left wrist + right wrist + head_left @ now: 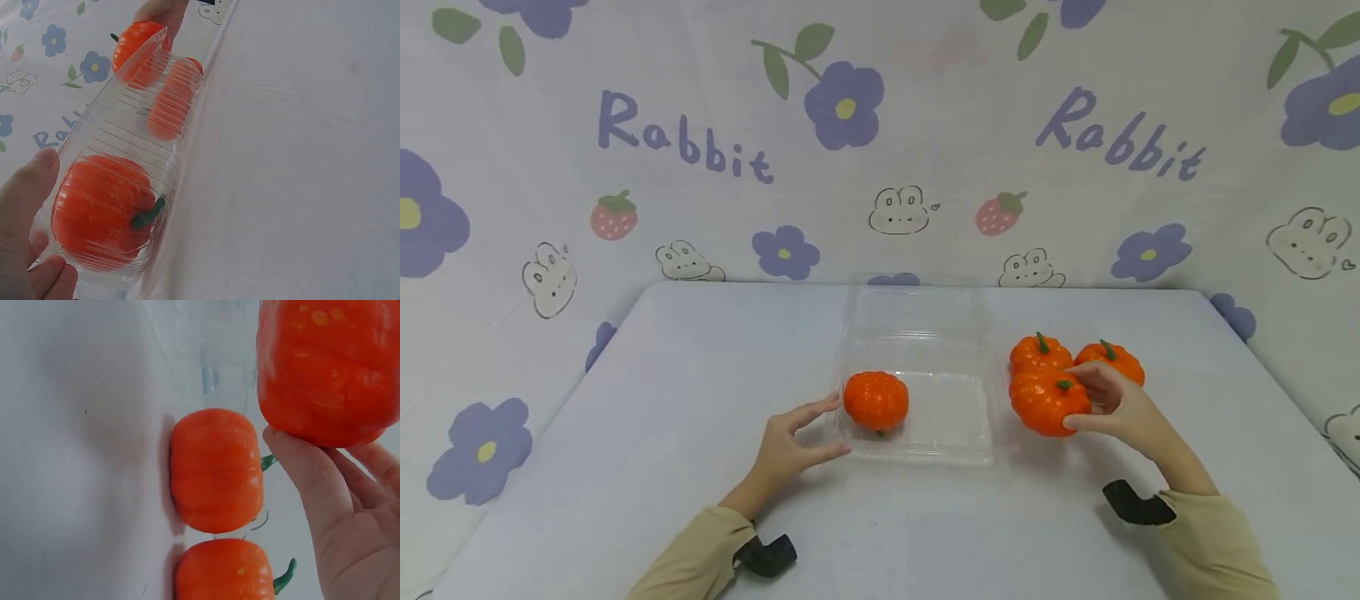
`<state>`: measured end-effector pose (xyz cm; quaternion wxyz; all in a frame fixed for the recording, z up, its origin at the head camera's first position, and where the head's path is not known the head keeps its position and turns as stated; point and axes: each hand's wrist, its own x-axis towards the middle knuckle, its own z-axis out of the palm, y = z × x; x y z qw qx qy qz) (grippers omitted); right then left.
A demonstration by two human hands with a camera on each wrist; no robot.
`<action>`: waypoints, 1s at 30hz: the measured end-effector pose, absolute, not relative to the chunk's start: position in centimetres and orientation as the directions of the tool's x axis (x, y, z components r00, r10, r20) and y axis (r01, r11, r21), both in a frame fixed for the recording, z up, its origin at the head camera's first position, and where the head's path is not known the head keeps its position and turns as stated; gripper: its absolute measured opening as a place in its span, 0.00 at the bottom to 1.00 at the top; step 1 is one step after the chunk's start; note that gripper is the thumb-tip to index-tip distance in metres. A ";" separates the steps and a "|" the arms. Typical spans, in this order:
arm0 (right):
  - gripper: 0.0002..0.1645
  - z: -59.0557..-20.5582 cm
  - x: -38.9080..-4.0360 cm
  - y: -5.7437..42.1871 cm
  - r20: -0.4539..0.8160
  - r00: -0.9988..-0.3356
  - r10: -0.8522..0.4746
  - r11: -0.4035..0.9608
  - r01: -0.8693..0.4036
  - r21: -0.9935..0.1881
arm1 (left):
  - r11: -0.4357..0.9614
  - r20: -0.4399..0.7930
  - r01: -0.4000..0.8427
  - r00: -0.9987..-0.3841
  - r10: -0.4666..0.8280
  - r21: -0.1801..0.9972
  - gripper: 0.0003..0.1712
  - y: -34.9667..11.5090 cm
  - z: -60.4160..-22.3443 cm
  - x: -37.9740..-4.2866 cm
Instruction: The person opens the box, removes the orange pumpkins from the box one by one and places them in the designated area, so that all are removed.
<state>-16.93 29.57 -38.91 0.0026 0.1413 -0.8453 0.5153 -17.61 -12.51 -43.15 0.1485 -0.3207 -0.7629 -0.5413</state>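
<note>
Room left in the clear container's (951,458) right half
Entry from above is unblocked; the left is obstructed by a pumpkin (876,402) and the left hand (787,442), the rear by the open lid (915,312).

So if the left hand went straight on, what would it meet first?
The left hand would meet the side of the clear container, perhaps touching it now; just inside sits an orange pumpkin.

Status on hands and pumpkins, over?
Left hand against clear container. Right hand grips raised pumpkin. Another pumpkin inside container; no obstruction seen.
</note>
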 end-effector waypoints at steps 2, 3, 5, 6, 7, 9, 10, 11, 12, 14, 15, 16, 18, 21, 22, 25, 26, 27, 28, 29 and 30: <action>0.33 -39.0 -16.9 30.1 0.144 -0.962 -0.232 0.434 -0.234 -0.870 | 0.200 0.586 0.661 -0.740 0.329 0.723 0.29 -12.4 -43.2 -17.6; 0.33 -39.1 -16.8 30.3 0.140 -0.963 -0.231 0.436 -0.231 -0.870 | 0.196 0.590 0.665 -0.737 0.331 0.721 0.29 -12.4 -43.2 -17.7; 0.33 -39.3 -16.8 30.7 0.131 -0.963 -0.233 0.449 -0.226 -0.864 | 0.191 0.597 0.673 -0.729 0.336 0.715 0.29 -12.3 -43.2 -17.6; 0.33 -39.3 -16.8 30.8 0.125 -0.964 -0.234 0.465 -0.224 -0.857 | 0.187 0.598 0.674 -0.727 0.338 0.714 0.29 -12.3 -43.2 -17.6; 0.33 -39.4 -16.8 30.9 0.113 -0.966 -0.230 0.480 -0.214 -0.851 | 0.189 0.599 0.677 -0.725 0.340 0.712 0.29 -12.2 -43.2 -17.6; 0.35 -39.5 -16.9 31.1 0.087 -0.970 -0.228 0.515 -0.196 -0.834 | 0.192 0.597 0.675 -0.727 0.340 0.713 0.29 -12.3 -43.2 -17.6; 0.35 -39.5 -17.0 31.1 0.075 -0.972 -0.225 0.532 -0.187 -0.826 | 0.194 0.599 0.676 -0.726 0.339 0.710 0.29 -12.4 -43.2 -17.6; 0.36 -39.6 -17.1 31.1 0.064 -0.973 -0.224 0.545 -0.179 -0.819 | 0.195 0.599 0.676 -0.726 0.337 0.710 0.29 -12.4 -43.2 -17.6; 0.36 -39.6 -17.2 31.1 0.055 -0.973 -0.223 0.555 -0.173 -0.814 | 0.195 0.598 0.675 -0.727 0.336 0.711 0.29 -12.5 -43.2 -17.6; 0.37 -39.7 -17.3 31.0 0.041 -0.973 -0.225 0.569 -0.166 -0.806 | 0.192 0.602 0.678 -0.725 0.335 0.709 0.29 -12.7 -43.1 -17.7; 0.37 -39.7 -17.4 30.9 0.038 -0.973 -0.228 0.571 -0.165 -0.804 | 0.190 0.605 0.680 -0.723 0.334 0.709 0.29 -12.7 -43.1 -17.7; 0.37 -39.8 -17.4 31.0 0.035 -0.973 -0.230 0.577 -0.165 -0.800 | 0.188 0.608 0.683 -0.720 0.335 0.706 0.29 -12.7 -43.1 -17.7; 0.36 -40.0 -17.5 31.0 0.029 -0.972 -0.235 0.583 -0.165 -0.796 | 0.185 0.613 0.688 -0.715 0.336 0.702 0.29 -12.7 -43.0 -17.6; 0.36 -40.2 -17.5 31.1 0.021 -0.970 -0.242 0.581 -0.162 -0.797 | 0.187 0.614 0.689 -0.715 0.335 0.700 0.29 -12.7 -42.9 -17.6; 0.37 -40.3 -17.6 31.1 0.017 -0.970 -0.243 0.582 -0.160 -0.797 | 0.188 0.614 0.689 -0.715 0.334 0.700 0.29 -12.7 -42.9 -17.6; 0.37 -40.4 -17.7 31.2 0.007 -0.970 -0.243 0.578 -0.151 -0.802 | 0.182 0.612 0.686 -0.717 0.333 0.704 0.29 -12.7 -42.8 -17.6; 0.37 -40.5 -17.7 31.3 0.005 -0.970 -0.245 0.578 -0.150 -0.802 | 0.181 0.615 0.688 -0.715 0.333 0.703 0.29 -12.7 -42.8 -17.6; 0.37 -40.5 -17.7 31.3 0.000 -0.970 -0.243 0.582 -0.146 -0.800 | 0.178 0.616 0.688 -0.715 0.332 0.703 0.29 -12.6 -42.8 -17.6; 0.37 -40.5 -17.7 31.3 -0.003 -0.970 -0.244 0.585 -0.144 -0.798 | 0.175 0.618 0.690 -0.713 0.332 0.702 0.29 -12.6 -42.8 -17.6; 0.37 -40.5 -17.7 31.3 -0.006 -0.969 -0.245 0.588 -0.144 -0.796 | 0.173 0.620 0.692 -0.711 0.332 0.701 0.29 -12.6 -42.7 -17.6; 0.38 -40.5 -17.7 31.3 -0.010 -0.969 -0.247 0.592 -0.143 -0.793 | 0.172 0.622 0.695 -0.708 0.333 0.699 0.29 -12.6 -42.7 -17.5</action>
